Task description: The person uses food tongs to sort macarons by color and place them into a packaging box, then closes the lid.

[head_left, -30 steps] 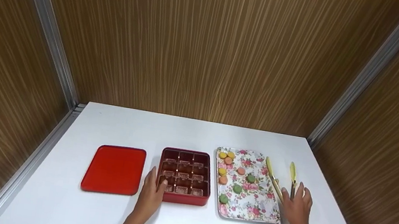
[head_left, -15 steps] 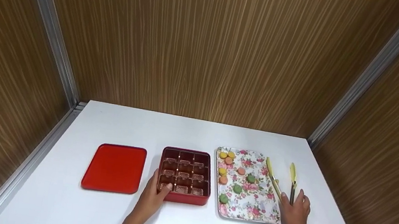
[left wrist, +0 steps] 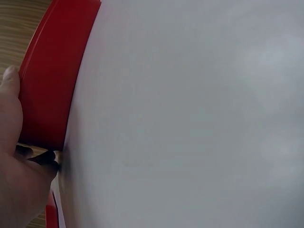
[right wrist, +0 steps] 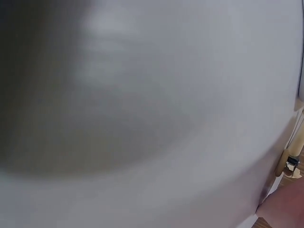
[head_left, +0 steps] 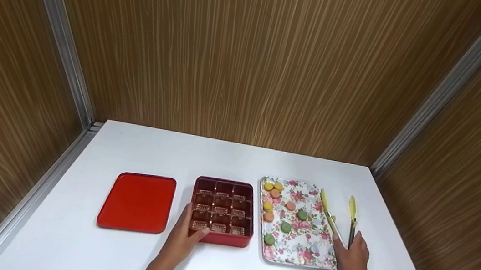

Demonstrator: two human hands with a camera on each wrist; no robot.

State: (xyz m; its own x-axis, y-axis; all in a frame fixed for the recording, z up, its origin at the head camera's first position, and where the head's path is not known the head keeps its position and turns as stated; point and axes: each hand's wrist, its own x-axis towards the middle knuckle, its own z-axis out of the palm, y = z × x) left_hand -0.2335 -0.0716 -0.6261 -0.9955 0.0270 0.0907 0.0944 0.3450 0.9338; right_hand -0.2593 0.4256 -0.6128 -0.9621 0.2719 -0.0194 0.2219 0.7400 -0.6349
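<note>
In the head view my left hand (head_left: 180, 241) grips the near left corner of a dark red box (head_left: 227, 240) with a divided insert of small compartments. Its thumb lies along the front wall, as the left wrist view also shows on the red side wall (left wrist: 52, 76). My right hand (head_left: 354, 260) holds the handle end of gold-tipped tongs (head_left: 326, 207), thumb on the left arm and fingers on the right. The tongs' tips are spread wide apart, pointing away from me. The right wrist view shows only part of this hand (right wrist: 287, 204) at its lower right edge.
A flower-patterned tray (head_left: 307, 244) between box and tongs carries yellow, orange and green macarons (head_left: 286, 227), mostly along its left side. A flat red lid (head_left: 138, 202) lies left of the box on the white table (head_left: 165, 153). Wood-grain walls (head_left: 249, 62) enclose the table.
My left thumb has slid from the box's near left compartment to the front wall. My right fingers have drawn back a little and come in around the tongs. The tray and lid stay put.
</note>
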